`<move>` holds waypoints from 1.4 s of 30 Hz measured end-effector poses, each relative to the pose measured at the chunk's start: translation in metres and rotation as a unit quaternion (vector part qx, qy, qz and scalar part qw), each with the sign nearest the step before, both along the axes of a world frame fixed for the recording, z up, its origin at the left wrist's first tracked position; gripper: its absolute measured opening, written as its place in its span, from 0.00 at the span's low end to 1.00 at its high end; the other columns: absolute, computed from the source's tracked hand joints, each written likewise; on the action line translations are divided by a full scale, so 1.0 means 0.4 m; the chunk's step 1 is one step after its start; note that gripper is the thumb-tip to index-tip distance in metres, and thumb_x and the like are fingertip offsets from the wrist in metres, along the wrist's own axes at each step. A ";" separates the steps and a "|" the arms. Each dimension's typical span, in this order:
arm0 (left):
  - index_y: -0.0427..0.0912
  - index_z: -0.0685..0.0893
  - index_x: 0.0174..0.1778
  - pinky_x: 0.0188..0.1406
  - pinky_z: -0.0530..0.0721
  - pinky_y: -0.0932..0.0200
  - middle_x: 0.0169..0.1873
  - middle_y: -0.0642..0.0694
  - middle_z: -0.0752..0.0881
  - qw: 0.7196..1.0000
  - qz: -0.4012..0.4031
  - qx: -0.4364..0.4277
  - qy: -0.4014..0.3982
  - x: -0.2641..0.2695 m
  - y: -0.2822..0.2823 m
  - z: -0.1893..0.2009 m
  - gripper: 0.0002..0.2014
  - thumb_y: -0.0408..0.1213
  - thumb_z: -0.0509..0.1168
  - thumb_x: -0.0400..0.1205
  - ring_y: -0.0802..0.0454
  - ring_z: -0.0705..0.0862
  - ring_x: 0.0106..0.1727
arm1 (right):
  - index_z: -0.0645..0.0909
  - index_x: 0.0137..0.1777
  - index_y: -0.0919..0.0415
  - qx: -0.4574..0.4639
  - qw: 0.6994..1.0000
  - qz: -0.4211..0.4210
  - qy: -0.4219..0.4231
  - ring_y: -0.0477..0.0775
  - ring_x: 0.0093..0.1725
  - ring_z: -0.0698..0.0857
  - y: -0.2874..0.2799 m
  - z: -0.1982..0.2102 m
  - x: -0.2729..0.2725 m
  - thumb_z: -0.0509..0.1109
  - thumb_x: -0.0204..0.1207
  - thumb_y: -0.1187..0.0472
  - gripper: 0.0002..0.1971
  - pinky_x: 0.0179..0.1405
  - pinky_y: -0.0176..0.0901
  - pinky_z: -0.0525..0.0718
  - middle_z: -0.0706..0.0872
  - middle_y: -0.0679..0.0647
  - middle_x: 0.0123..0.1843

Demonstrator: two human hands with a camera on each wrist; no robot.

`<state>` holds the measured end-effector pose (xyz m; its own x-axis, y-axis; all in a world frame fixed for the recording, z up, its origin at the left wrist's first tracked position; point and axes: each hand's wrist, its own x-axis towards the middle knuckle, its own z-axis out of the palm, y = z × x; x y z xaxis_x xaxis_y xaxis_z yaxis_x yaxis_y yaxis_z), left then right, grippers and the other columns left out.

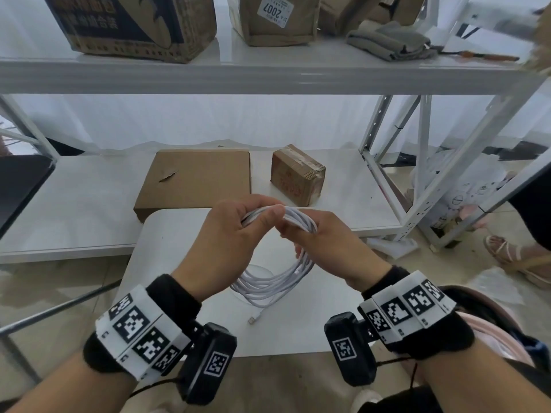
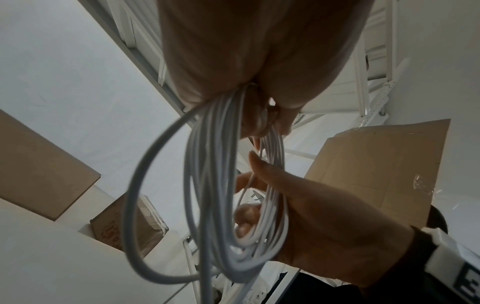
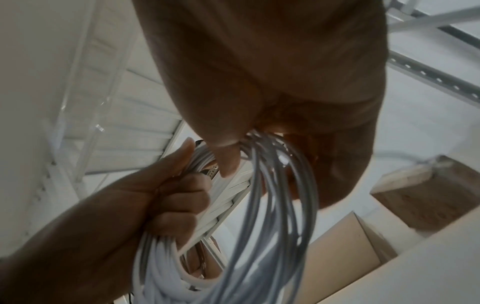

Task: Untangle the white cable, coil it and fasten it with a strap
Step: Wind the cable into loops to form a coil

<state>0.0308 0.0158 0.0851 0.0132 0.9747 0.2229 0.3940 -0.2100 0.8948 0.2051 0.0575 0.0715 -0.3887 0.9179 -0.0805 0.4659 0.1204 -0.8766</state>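
Note:
The white cable (image 1: 269, 280) is wound into a loose coil of several loops. Both hands hold its top above a small white table (image 1: 298, 332). My left hand (image 1: 262, 217) grips the bundle in a fist with the thumb pressed on top. My right hand (image 1: 299, 231) curls round the loops just to its right. The coil's lower part sags onto the table, and a connector end (image 1: 252, 320) lies there. The left wrist view shows the cable (image 2: 213, 185) hanging from my left hand (image 2: 246, 67), with the right hand (image 2: 324, 226) round it. I see no strap.
A flat cardboard box (image 1: 193, 180) and a small taped box (image 1: 296, 177) lie on the low white shelf behind the table. The upper shelf (image 1: 268, 76) carries more boxes. Rack uprights (image 1: 423, 174) stand at right, near another person's sandalled foot (image 1: 507, 251).

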 end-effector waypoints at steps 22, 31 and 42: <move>0.40 0.87 0.57 0.24 0.70 0.68 0.31 0.47 0.81 0.929 0.003 -0.090 -0.359 -0.036 0.031 0.012 0.16 0.41 0.72 0.75 0.57 0.70 0.29 | 0.81 0.39 0.57 -0.209 0.883 0.036 0.418 0.46 0.20 0.68 -0.014 0.043 -0.021 0.65 0.80 0.49 0.13 0.22 0.37 0.75 0.66 0.50 0.24; 0.42 0.86 0.60 0.55 0.89 0.53 0.40 0.46 0.89 0.876 -0.030 -0.174 -0.448 -0.029 0.013 -0.004 0.20 0.44 0.73 0.73 0.51 0.89 0.44 | 0.68 0.35 0.57 -0.210 0.826 -0.124 0.509 0.43 0.18 0.54 0.007 0.037 -0.043 0.60 0.84 0.42 0.22 0.15 0.35 0.52 0.57 0.46 0.22; 0.36 0.84 0.52 0.22 0.58 0.63 0.30 0.48 0.56 0.842 0.130 -0.153 -0.500 0.057 0.009 -0.002 0.15 0.46 0.62 0.88 0.56 0.56 0.25 | 0.78 0.44 0.61 -0.318 0.756 -0.091 0.565 0.44 0.16 0.57 -0.008 0.015 -0.054 0.50 0.85 0.35 0.30 0.14 0.35 0.62 0.59 0.48 0.20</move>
